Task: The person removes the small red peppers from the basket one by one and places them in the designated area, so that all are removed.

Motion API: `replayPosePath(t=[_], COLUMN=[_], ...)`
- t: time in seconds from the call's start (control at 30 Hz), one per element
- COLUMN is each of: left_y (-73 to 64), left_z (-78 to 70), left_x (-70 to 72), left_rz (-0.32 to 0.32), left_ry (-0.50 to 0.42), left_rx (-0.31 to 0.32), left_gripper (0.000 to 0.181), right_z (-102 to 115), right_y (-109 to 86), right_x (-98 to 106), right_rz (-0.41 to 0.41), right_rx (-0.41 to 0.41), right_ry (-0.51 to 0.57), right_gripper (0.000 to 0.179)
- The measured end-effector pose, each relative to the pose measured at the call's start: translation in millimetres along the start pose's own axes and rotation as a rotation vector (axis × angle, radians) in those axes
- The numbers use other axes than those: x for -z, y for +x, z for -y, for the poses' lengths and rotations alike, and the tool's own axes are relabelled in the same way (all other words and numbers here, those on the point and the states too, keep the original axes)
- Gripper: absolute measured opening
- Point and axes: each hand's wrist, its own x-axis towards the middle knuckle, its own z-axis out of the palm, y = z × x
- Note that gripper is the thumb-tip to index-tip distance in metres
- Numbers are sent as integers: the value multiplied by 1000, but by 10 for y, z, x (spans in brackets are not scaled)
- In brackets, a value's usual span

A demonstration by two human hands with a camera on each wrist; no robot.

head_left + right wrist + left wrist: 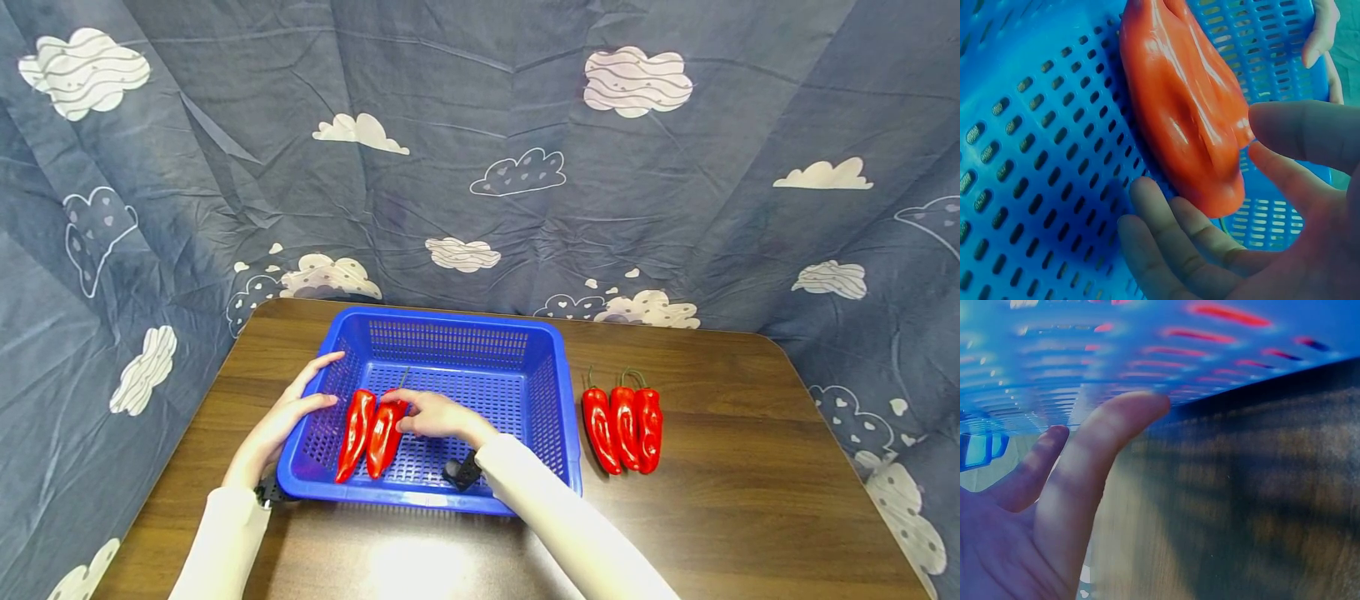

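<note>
Two red peppers lie side by side in a blue plastic basket [480, 500]: the left pepper [356, 435] and the right pepper [386, 442]. My right hand [438, 415] is over the right pepper. In the right wrist view, its spread fingers [1172, 244] lie loosely around one end of this pepper [1185, 106], with the thumb side close against it; firm contact cannot be told. My left hand [277, 425] holds the basket's left side. Fingertips reach over the rim, while in the left wrist view other fingers [1085, 462] press the slotted wall from outside.
Three more red peppers, the left one [600, 432], middle one [624, 429] and right one [648, 432], lie in a row right of the basket, green stems pointing away. Everything stands on a brown wooden table [750, 467]. Behind it hangs a dark cloud-patterned cloth [450, 100].
</note>
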Motion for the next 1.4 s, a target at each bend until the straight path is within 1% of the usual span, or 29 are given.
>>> replayPosePath(t=[0.1, 0.33, 0.57, 0.73, 0.87, 1.0, 1.1, 1.17, 1.4], left_y=[-5, -16, -16, -9, -7, -3, -1, 0, 0], left_z=[-3, -3, 4, 4, -1, -1, -1, 3, 4], left_x=[-1, -1, -3, -1, -2, 4, 4, 4, -6], left_rz=[0, 0, -1, 0, 0, 3, 3, 2, -1], left_ry=[-4, -4, -18, 1, 4, -5, -12, -11, 3], left_rx=[-2, 2, 15, 7, 12, 20, 19, 14, -5], left_gripper=[62, 62, 62, 63, 63, 63, 63, 63, 63], right_z=[2, -16, -40, -32, -34, -48, -55, -60, -52], right_y=[11, 13, -1, -14, -14, -1, 1, -1, -20], right_x=[-6, -22, 1, 19, 21, 29, 35, 34, 21], right_rz=[13, -3, -20, -29, -10, 26, 33, 15, -111], right_rx=[-2, 1, 16, 23, 26, 68, 90, 85, 49], right_ry=[-22, 14, -32, -60, -104, -135, -130, -126, -149], right_gripper=[49, 45, 41, 37, 37, 41, 42, 41, 41])
